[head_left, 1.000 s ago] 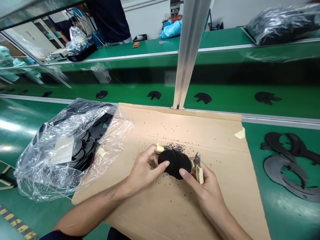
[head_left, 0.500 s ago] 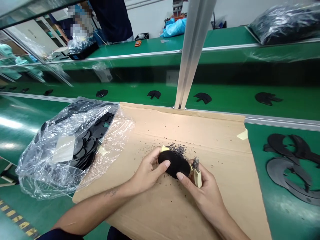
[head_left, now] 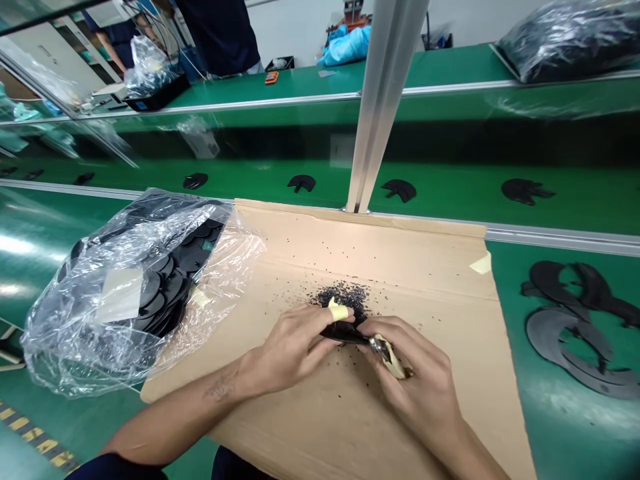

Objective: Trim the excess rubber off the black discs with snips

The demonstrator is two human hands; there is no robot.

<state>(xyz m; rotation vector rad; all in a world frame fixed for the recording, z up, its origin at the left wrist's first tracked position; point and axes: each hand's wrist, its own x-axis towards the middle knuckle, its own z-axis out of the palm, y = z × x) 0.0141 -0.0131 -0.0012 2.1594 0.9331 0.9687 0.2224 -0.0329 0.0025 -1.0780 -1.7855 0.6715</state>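
Observation:
My left hand (head_left: 295, 343) is closed on one end of a thin black plastic part (head_left: 345, 332), which is tilted so that mostly its edge shows. Yellow tape wraps one of its fingers. The fingers of my right hand (head_left: 417, 373) pinch the part's other end. That same hand also holds small cutting pliers (head_left: 393, 360) with cream-coloured handles, partly hidden in the palm. Small black scraps (head_left: 345, 293) lie heaped and scattered on the cardboard sheet (head_left: 425, 267) just beyond the hands.
To the left, a clear plastic bag (head_left: 120, 293) spills black rounded parts. Several curved black parts (head_left: 565, 340) lie on the green table at right. Behind a metal post (head_left: 380, 100), a green belt carries spaced black parts (head_left: 303, 183). Two people stand beyond.
Both hands have turned over, tipping the black part from face-up to nearly edge-on. The pliers have swung lower in my right hand. My view has shifted slightly.

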